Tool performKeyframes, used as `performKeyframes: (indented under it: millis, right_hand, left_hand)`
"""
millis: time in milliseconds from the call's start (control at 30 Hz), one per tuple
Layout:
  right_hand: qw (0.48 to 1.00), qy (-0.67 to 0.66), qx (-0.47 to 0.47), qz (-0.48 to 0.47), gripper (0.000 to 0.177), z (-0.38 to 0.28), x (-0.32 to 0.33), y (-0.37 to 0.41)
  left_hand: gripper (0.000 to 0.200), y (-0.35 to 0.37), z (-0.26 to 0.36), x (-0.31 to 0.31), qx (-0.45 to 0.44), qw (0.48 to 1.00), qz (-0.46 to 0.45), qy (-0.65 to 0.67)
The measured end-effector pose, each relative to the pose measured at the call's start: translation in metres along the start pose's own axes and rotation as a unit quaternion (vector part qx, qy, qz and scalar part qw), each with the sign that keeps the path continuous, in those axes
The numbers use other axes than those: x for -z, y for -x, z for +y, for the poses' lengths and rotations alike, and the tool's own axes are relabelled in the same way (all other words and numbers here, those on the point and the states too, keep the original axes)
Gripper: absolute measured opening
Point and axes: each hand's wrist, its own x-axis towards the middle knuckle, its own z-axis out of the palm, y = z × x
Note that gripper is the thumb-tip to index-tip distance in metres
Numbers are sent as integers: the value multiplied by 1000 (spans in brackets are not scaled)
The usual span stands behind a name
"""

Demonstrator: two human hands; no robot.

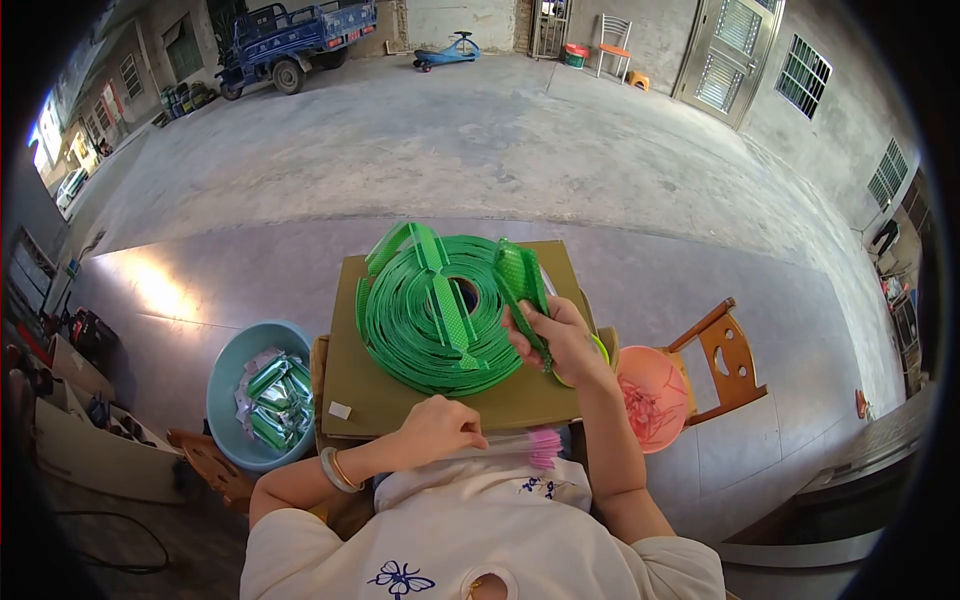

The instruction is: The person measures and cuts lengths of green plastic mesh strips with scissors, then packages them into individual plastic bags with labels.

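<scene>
My right hand [560, 335] is raised over the right side of a flat cardboard box [350, 400]. Its fingers are wrapped round a folded piece of green patterned ribbon [518, 275]. Beside it on the box lies a big flat coil of green ribbon [400, 340], a loose strip [425, 240] draped across its top. At the box's near edge my left hand [445, 424] is closed, its fingers curled inward; whatever they hold, if anything, is hidden. Near that hand, a bundle with pink ends [544, 448] rests on my lap. A yellow-green curved thing [599, 348] shows partly behind my right hand.
To the left, a blue basin [222, 400] holds several green and silver packets. A pink basin [655, 440] with thin red pieces stands right, against a wooden chair [722, 360]. Farther off are a blue three-wheeled truck [300, 40], a ride-on toy [448, 52] and a chair [614, 45].
</scene>
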Motion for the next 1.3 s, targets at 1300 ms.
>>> performKeyframes:
  millis: [1300]
  right_hand:
    - [982,87,-150,-80,25,36,-28,-25]
  left_hand:
    - [28,-50,-39,76,-106,849,455,246]
